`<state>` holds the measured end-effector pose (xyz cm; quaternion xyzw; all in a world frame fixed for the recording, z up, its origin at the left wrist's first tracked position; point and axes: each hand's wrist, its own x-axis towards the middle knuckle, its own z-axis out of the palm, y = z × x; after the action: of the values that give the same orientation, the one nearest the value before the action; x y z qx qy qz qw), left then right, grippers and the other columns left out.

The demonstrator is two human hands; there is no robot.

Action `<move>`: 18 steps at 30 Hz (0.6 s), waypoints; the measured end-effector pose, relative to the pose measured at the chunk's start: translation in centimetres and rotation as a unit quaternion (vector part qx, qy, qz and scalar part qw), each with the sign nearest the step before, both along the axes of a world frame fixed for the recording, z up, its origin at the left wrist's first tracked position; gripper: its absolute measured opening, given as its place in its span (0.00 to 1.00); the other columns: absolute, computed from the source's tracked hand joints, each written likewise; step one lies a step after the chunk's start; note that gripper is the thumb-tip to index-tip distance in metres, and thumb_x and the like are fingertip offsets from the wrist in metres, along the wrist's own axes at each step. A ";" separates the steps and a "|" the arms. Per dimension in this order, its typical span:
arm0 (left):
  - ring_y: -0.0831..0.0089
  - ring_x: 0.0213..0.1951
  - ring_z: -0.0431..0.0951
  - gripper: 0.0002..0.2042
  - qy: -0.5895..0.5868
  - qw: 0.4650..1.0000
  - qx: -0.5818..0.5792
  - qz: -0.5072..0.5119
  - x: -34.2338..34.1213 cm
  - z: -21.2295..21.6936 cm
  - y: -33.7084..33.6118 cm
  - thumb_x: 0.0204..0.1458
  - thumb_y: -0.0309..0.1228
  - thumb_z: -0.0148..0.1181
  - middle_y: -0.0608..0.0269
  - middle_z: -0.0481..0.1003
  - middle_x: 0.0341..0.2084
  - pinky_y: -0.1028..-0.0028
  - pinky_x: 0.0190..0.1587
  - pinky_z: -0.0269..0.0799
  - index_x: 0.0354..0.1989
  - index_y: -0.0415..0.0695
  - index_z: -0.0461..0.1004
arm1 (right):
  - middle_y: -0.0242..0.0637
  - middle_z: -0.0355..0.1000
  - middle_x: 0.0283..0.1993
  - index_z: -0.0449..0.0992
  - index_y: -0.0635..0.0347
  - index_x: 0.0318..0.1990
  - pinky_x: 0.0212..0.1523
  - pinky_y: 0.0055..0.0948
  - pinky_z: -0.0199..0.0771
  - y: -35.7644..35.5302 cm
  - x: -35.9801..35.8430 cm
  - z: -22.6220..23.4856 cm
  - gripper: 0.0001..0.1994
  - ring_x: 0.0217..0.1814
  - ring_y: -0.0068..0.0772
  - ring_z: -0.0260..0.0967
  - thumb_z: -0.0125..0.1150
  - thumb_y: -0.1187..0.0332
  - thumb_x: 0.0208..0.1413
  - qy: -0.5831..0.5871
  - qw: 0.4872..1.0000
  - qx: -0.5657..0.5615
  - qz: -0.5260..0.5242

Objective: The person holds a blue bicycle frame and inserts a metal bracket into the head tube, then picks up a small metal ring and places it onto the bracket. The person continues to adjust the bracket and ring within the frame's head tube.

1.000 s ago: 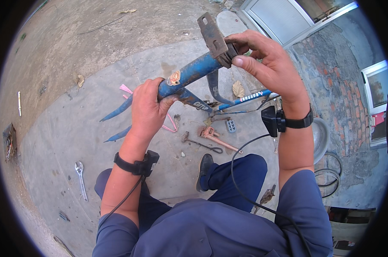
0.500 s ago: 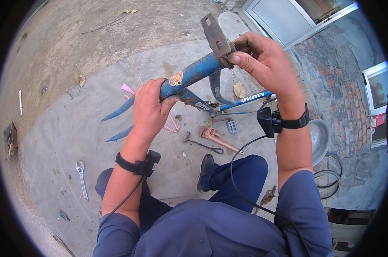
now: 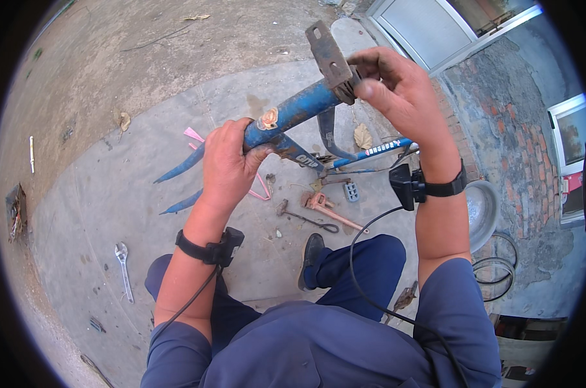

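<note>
A blue, worn bicycle frame point(image 3: 299, 107) is held tilted in front of me, its fork point(image 3: 180, 167) pointing left. My left hand point(image 3: 228, 155) is wrapped round the lower end of its head tube, beside a flower-shaped badge. At the upper right end, a rusty slotted bracket point(image 3: 326, 53) sticks up from the tube. My right hand point(image 3: 396, 90) has thumb and curled fingers at the dark headset nut point(image 3: 347, 92) beside that bracket. Its fingertips are partly hidden behind the nut. The frame's rear part reaches down toward the ground, with a pedal point(image 3: 350, 192) near it.
On the concrete lie a hammer point(image 3: 293, 215), a reddish pipe wrench point(image 3: 332, 210) and, at left, an adjustable wrench point(image 3: 123, 271). A metal basin point(image 3: 484, 213) and several black hoops point(image 3: 497, 271) sit by the brick wall at right. Cables run from both wrist straps.
My right thumb has slid off the bracket's base toward the nut at the tube's end. The frame has shifted very slightly; my left hand keeps its grip.
</note>
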<state>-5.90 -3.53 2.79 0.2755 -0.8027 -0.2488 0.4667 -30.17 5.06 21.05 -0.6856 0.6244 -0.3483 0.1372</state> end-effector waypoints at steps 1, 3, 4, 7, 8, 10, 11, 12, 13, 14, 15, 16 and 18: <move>0.53 0.35 0.73 0.25 -0.002 1.000 0.000 0.001 0.0 0.0 0.0 0.46 0.39 0.75 0.57 0.74 0.31 0.59 0.41 0.66 0.49 0.42 0.74 | 0.34 0.77 0.38 0.81 0.61 0.49 0.34 0.24 0.71 0.2 0.1 0.0 0.17 0.34 0.23 0.71 0.73 0.60 0.59 -0.019 0.999 -0.026 0.032; 0.53 0.35 0.73 0.24 0.002 1.000 -0.006 0.000 0.0 0.0 0.0 0.46 0.39 0.75 0.57 0.74 0.31 0.59 0.41 0.66 0.49 0.42 0.74 | 0.35 0.77 0.35 0.81 0.62 0.46 0.34 0.26 0.71 0.2 0.1 0.1 0.16 0.34 0.24 0.71 0.73 0.58 0.59 -0.029 0.997 -0.047 0.060; 0.53 0.35 0.73 0.24 0.004 1.000 -0.006 -0.002 0.0 -0.1 0.0 0.46 0.39 0.75 0.57 0.74 0.31 0.59 0.41 0.66 0.49 0.42 0.74 | 0.35 0.77 0.35 0.81 0.61 0.46 0.34 0.26 0.71 0.2 0.1 0.1 0.17 0.34 0.24 0.72 0.73 0.58 0.59 -0.019 0.997 -0.043 0.056; 0.53 0.34 0.73 0.25 0.007 1.000 -0.003 0.001 0.0 -0.1 -0.1 0.45 0.39 0.75 0.57 0.74 0.31 0.59 0.41 0.66 0.49 0.41 0.74 | 0.35 0.77 0.40 0.80 0.60 0.51 0.33 0.24 0.71 -0.2 0.0 0.1 0.18 0.34 0.23 0.72 0.72 0.59 0.59 0.001 1.000 0.002 0.017; 0.53 0.34 0.73 0.25 0.006 1.000 -0.004 0.001 0.0 0.0 -0.1 0.45 0.39 0.75 0.57 0.74 0.31 0.59 0.41 0.67 0.49 0.41 0.74 | 0.35 0.77 0.42 0.80 0.59 0.53 0.33 0.23 0.71 -0.3 0.0 0.0 0.18 0.35 0.23 0.71 0.72 0.60 0.60 0.012 1.000 0.025 -0.004; 0.53 0.34 0.74 0.25 0.003 1.000 -0.004 0.001 0.0 0.0 -0.1 0.45 0.39 0.75 0.57 0.74 0.31 0.59 0.41 0.67 0.49 0.41 0.74 | 0.35 0.77 0.42 0.80 0.59 0.53 0.33 0.22 0.71 -0.3 0.1 -0.1 0.18 0.35 0.22 0.71 0.72 0.61 0.60 0.003 1.000 0.023 -0.010; 0.53 0.34 0.74 0.25 0.003 1.000 -0.004 -0.001 0.0 0.0 -0.1 0.45 0.39 0.75 0.56 0.74 0.31 0.59 0.41 0.67 0.49 0.41 0.74 | 0.35 0.77 0.42 0.80 0.59 0.53 0.33 0.22 0.70 -0.2 0.1 -0.2 0.18 0.35 0.21 0.71 0.72 0.61 0.60 0.005 0.999 0.024 -0.024; 0.53 0.34 0.74 0.25 0.003 1.000 -0.004 -0.002 0.0 0.0 -0.1 0.46 0.39 0.75 0.56 0.74 0.31 0.59 0.41 0.67 0.49 0.41 0.74 | 0.35 0.77 0.40 0.81 0.60 0.50 0.33 0.23 0.71 -0.1 0.2 -0.2 0.17 0.35 0.22 0.71 0.72 0.60 0.60 -0.022 1.000 -0.003 0.008; 0.53 0.35 0.74 0.25 0.003 1.000 -0.002 -0.002 0.0 0.0 -0.1 0.46 0.39 0.75 0.56 0.74 0.31 0.59 0.41 0.67 0.49 0.41 0.73 | 0.35 0.77 0.37 0.81 0.61 0.48 0.33 0.24 0.72 0.1 0.3 -0.2 0.17 0.35 0.22 0.72 0.72 0.59 0.59 -0.044 0.998 -0.029 0.032; 0.53 0.35 0.74 0.25 0.003 1.000 -0.006 -0.003 0.0 -0.1 -0.1 0.46 0.39 0.75 0.56 0.74 0.31 0.58 0.41 0.67 0.49 0.41 0.73 | 0.35 0.78 0.35 0.81 0.62 0.45 0.34 0.25 0.72 0.2 0.3 -0.2 0.16 0.34 0.22 0.72 0.73 0.58 0.59 -0.061 0.995 -0.050 0.059; 0.53 0.35 0.74 0.25 0.003 1.000 -0.008 -0.003 0.0 -0.1 -0.1 0.46 0.40 0.75 0.56 0.74 0.31 0.58 0.41 0.67 0.49 0.40 0.73 | 0.35 0.78 0.35 0.82 0.62 0.45 0.34 0.25 0.72 0.2 0.3 -0.2 0.17 0.34 0.22 0.72 0.73 0.58 0.58 -0.057 0.996 -0.051 0.056; 0.53 0.35 0.74 0.25 0.003 1.000 -0.008 -0.005 0.0 -0.1 -0.2 0.46 0.40 0.75 0.56 0.74 0.32 0.58 0.41 0.67 0.49 0.40 0.73 | 0.35 0.78 0.35 0.82 0.62 0.45 0.34 0.25 0.72 0.1 0.2 -0.1 0.17 0.35 0.22 0.72 0.73 0.57 0.58 -0.046 0.996 -0.048 0.054; 0.53 0.35 0.74 0.25 0.005 1.000 -0.014 -0.004 0.0 -0.1 -0.2 0.47 0.40 0.74 0.56 0.74 0.32 0.58 0.41 0.67 0.49 0.40 0.73 | 0.34 0.78 0.37 0.81 0.61 0.47 0.34 0.24 0.72 -0.1 0.0 0.0 0.17 0.35 0.22 0.72 0.74 0.58 0.58 -0.015 0.999 -0.025 0.035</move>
<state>-5.93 -3.70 2.68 0.2651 -0.8047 -0.2408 0.4735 -30.19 4.93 21.07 -0.7046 0.5892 -0.3692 0.1413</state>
